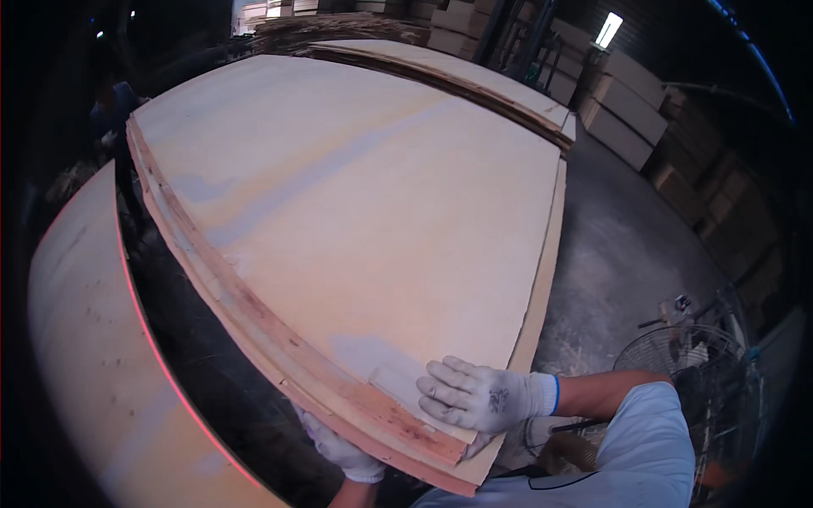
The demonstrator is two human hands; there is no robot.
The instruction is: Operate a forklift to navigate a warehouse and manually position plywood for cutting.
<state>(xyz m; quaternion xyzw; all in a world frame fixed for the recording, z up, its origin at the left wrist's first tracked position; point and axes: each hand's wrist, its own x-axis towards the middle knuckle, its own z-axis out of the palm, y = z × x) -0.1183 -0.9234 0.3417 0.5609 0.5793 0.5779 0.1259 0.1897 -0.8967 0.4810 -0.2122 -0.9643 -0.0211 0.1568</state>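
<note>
A big stack of thin pale wood veneer sheets (356, 195) lies in front of me, its reddish layered edge running along the left side. My right hand (478, 396), in a white knit glove, presses flat on the near corner of the top sheet. My left hand (339, 449), also gloved, reaches under the stack's near left edge and grips the lower sheets from below; its fingers are partly hidden.
Another pale sheet pile (93, 356) with a red-lit edge stands to the left across a dark gap. More stacks (474, 76) sit behind. A person (114, 110) stands at the far left. A wire fan (677, 356) sits on the concrete floor (618, 254) at right.
</note>
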